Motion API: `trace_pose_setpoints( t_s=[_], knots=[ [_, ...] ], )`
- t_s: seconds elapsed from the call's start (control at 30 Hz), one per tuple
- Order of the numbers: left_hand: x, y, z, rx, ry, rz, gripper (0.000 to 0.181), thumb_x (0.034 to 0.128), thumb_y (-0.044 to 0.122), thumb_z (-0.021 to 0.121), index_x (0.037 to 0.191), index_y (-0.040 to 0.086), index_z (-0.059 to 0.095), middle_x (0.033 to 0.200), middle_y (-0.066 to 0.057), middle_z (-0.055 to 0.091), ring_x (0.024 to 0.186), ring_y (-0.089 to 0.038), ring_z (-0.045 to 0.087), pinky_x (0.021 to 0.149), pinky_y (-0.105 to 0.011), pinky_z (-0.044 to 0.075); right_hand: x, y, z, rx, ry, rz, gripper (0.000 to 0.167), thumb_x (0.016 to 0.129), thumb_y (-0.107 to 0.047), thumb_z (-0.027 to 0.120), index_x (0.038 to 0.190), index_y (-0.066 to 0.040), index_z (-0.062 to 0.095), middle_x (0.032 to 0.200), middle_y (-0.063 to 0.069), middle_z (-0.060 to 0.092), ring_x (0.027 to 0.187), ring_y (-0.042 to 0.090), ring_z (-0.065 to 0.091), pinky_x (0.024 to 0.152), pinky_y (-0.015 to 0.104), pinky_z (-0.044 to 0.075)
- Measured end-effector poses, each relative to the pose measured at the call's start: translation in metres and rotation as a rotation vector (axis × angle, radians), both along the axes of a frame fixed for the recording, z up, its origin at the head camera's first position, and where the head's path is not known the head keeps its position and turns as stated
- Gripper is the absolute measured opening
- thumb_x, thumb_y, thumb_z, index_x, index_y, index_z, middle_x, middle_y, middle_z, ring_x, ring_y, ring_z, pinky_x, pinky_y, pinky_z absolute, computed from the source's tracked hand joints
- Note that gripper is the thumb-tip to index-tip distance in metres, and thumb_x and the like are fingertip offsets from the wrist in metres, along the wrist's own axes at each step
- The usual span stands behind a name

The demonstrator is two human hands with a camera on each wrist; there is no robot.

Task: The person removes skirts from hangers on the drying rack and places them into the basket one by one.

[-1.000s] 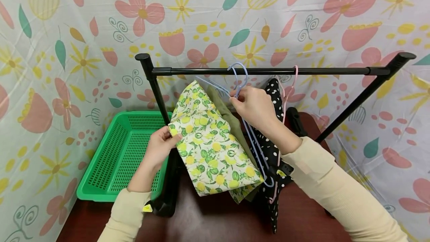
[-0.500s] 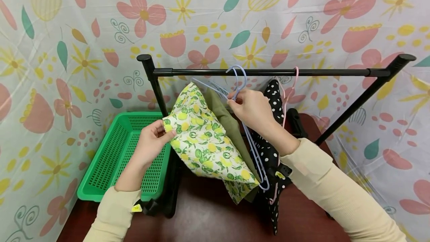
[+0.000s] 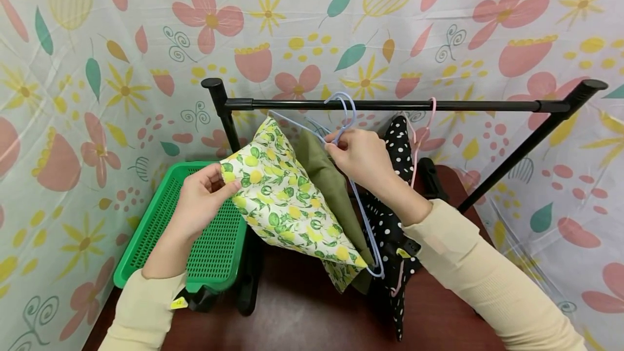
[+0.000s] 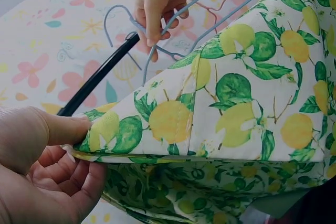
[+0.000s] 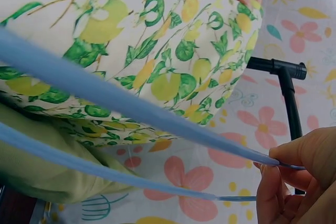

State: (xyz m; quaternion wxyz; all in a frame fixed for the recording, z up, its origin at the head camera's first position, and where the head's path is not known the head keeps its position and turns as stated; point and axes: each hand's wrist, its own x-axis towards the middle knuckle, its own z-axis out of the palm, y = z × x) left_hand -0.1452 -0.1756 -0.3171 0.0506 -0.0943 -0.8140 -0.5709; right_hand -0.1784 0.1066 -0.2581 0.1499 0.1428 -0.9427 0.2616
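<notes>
Pinching with the left hand (image 3: 200,194), thumb above and fingers curled beneath, at the outer corner of the white cloth printed with yellow lemons and green leaves (image 3: 292,205). Spreading off to the right of those fingertips, long axis slanting from beyond them down to near right. Pinching too with the right hand (image 3: 363,158), no gap between thumb and fingers, at the thin light-blue hanger (image 5: 152,111), just below the hook; hard to tell if single or doubled. Running from those right fingers two ways: leftward to the cloth's far tip, and down to the near side. Lying nearer the left fingers at that corner, left of and below the right ones elsewhere. Seeming to hinge on that span between left pinch and hanger, with olive-green plain cloth (image 3: 324,172) in between.
</notes>
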Motion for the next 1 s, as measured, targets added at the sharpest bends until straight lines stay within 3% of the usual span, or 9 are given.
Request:
trace_pose_setpoints(
  t_s=[0.13, 0.3, 0.53, 0.8, 1.0],
  knots=[
    [0.001, -0.005, 0.004, 0.009, 0.040, 0.010, 0.022, 0.0867, 0.020, 0.065, 0.100, 0.002, 0.062, 0.088, 0.001, 0.066, 0.075, -0.014, 0.059, 0.063, -0.023, 0.049, 0.000, -0.002, 0.001, 0.001, 0.009, 0.000, 0.037, 0.089, -0.020, 0.058, 0.053, -0.012, 0.059, 0.099, 0.000, 0.070, 0.034, 0.006, 0.025, 0.038, 0.022, 0.020],
    [0.003, -0.012, 0.010, 0.010, 0.097, 0.014, 0.019, 0.0863, 0.016, 0.065, 0.098, 0.001, 0.061, 0.083, 0.001, 0.065, 0.070, -0.014, 0.057, 0.060, -0.024, 0.047, 0.001, -0.005, 0.002, -0.010, 0.014, -0.007, 0.028, 0.088, -0.021, 0.059, 0.063, -0.015, 0.069, 0.097, -0.001, 0.070, 0.037, 0.009, 0.028, 0.038, 0.023, 0.020],
    [0.009, -0.020, 0.018, -0.059, 0.168, 0.052, 0.014, 0.0855, 0.012, 0.066, 0.092, 0.001, 0.062, 0.075, 0.006, 0.063, 0.062, -0.016, 0.053, 0.055, -0.022, 0.044, 0.003, -0.007, 0.004, -0.006, 0.002, 0.016, 0.041, 0.089, -0.021, 0.058, 0.048, -0.013, 0.055, 0.099, -0.005, 0.070, 0.037, 0.009, 0.025, 0.038, 0.022, 0.018],
    [0.014, -0.032, 0.027, -0.094, 0.198, 0.108, 0.014, 0.0852, 0.013, 0.066, 0.093, 0.002, 0.063, 0.075, 0.010, 0.064, 0.063, -0.012, 0.056, 0.055, -0.020, 0.044, 0.003, -0.011, 0.004, -0.001, -0.014, 0.022, 0.048, 0.090, -0.022, 0.057, 0.045, -0.015, 0.043, 0.101, -0.006, 0.070, 0.037, 0.009, 0.020, 0.038, 0.021, 0.016],
    [0.016, -0.042, 0.030, -0.073, 0.223, 0.145, 0.012, 0.0839, 0.009, 0.067, 0.093, 0.002, 0.063, 0.073, 0.010, 0.063, 0.061, -0.010, 0.055, 0.054, -0.019, 0.043, 0.003, -0.012, 0.004, 0.003, -0.003, 0.028, 0.046, 0.090, -0.022, 0.057, 0.046, -0.016, 0.046, 0.100, -0.007, 0.070, 0.037, 0.009, 0.020, 0.038, 0.021, 0.016]
  ],
)
